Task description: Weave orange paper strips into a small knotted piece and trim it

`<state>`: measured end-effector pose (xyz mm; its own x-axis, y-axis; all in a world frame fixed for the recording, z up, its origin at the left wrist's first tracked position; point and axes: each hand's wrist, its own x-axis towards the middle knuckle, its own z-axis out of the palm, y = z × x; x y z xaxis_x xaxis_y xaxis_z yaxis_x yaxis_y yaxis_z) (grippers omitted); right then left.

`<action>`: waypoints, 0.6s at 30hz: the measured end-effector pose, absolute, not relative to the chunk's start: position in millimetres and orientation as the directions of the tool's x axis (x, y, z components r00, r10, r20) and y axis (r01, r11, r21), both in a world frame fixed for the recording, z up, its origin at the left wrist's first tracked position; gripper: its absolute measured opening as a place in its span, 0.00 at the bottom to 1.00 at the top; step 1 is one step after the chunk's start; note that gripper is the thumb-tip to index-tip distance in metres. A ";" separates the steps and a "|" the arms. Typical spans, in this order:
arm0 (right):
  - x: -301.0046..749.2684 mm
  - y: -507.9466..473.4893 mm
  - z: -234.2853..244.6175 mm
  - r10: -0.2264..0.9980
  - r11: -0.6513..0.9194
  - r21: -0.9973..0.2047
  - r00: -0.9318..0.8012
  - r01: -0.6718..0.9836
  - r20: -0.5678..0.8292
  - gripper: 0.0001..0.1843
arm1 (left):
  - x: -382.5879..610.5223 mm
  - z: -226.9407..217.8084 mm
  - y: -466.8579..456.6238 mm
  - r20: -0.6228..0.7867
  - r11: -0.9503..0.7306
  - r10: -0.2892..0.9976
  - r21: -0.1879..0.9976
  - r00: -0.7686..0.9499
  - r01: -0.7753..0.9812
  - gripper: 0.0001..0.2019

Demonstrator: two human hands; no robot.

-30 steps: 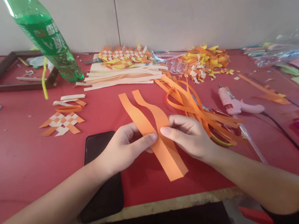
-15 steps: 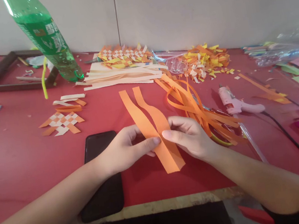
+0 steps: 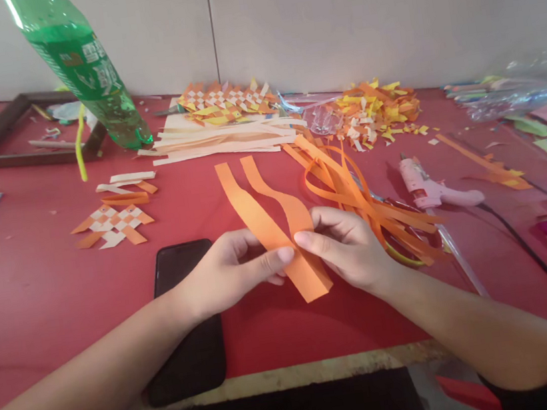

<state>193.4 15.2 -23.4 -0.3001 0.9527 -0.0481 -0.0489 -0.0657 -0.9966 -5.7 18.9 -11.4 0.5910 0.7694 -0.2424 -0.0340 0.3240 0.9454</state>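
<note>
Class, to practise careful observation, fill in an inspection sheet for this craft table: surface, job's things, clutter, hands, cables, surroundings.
Surface: red table, worn front edge.
Job's things: orange paper strips, far ends fanned apart.
Clutter: phone, woven pieces, cream strips, tangled orange pile, scraps, glue gun, green bottle.
Hands: left hand and right hand both pinch them.
Cables: black cable from the glue gun towards the front edge.
Surroundings: pale wall behind.

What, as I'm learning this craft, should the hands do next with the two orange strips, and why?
Probably align the orange strips: left hand and right hand pinch them mid-length, where they overlap, yet their far ends splay apart.
</note>
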 end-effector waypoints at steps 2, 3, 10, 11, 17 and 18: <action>194.3 14.9 -23.8 0.946 -0.085 -0.995 -0.317 -0.058 -0.062 0.13 | -5.8 -10.4 18.1 -0.240 0.282 0.748 0.959 0.619 0.030 0.13; 194.9 14.7 -24.1 0.936 -0.103 -0.992 -0.346 -0.073 -0.071 0.12 | -5.7 -9.7 17.8 -0.242 0.271 0.750 0.961 0.615 0.049 0.13; 195.7 12.9 -24.4 0.891 -0.125 -0.987 -0.450 -0.100 -0.067 0.10 | -4.5 -7.3 19.1 -0.220 0.256 0.790 0.967 0.572 0.017 0.14; 195.3 12.8 -24.0 0.896 -0.119 -0.989 -0.439 -0.091 -0.067 0.11 | -4.6 -7.7 19.3 -0.212 0.252 0.792 0.968 0.573 0.010 0.14; 193.9 12.1 -23.6 0.914 -0.101 -0.994 -0.398 -0.038 -0.078 0.15 | -5.0 -10.9 19.1 -0.190 0.255 0.809 0.966 0.556 -0.041 0.13; 193.7 12.0 -23.7 0.918 -0.093 -0.995 -0.391 -0.028 -0.075 0.15 | -5.0 -11.0 19.1 -0.187 0.258 0.810 0.965 0.556 -0.050 0.13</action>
<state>193.7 12.0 -23.7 -0.3905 0.9175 -0.0750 -0.0275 -0.0931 -0.9953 -5.0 19.1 -11.0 0.5561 0.8098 -0.1872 -0.0503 0.2576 0.9649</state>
